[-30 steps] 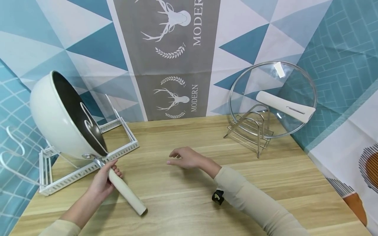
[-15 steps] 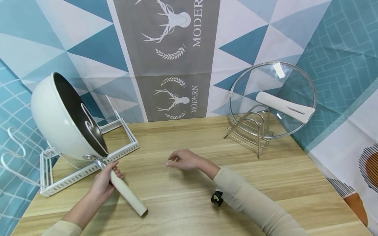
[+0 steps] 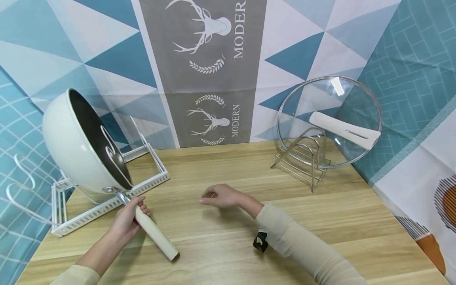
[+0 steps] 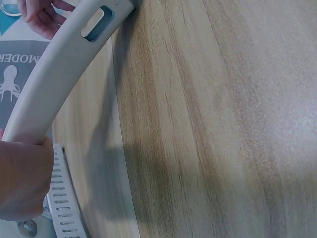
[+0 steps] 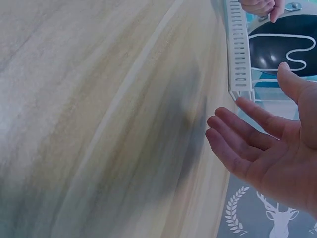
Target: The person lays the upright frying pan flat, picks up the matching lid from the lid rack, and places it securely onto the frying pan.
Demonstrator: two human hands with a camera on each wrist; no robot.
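A deep white wok (image 3: 76,146) with a dark inside stands on its side in a white dish rack (image 3: 89,215) at the left. Its pale handle (image 3: 156,234) slants down toward the front, and my left hand (image 3: 131,217) grips it near the metal joint. In the left wrist view the handle (image 4: 59,74) rises out of the curled fingers, its slotted end free. My right hand (image 3: 222,196) hovers over the middle of the table, holding nothing. From the right wrist, this hand (image 5: 267,144) shows its palm with fingers relaxed and spread.
At the back right a glass lid (image 3: 329,118) with a white handle leans in a small wire stand (image 3: 303,158). White wavy wires (image 3: 112,148) of the rack run in front of the wok. A patterned cloth wall (image 3: 206,79) rises behind the wooden table (image 3: 228,253).
The wok and left hand appear slightly farther right and lower, along with a small shift of the whole view. My right hand has lowered a little. The left hand keeps its grip.
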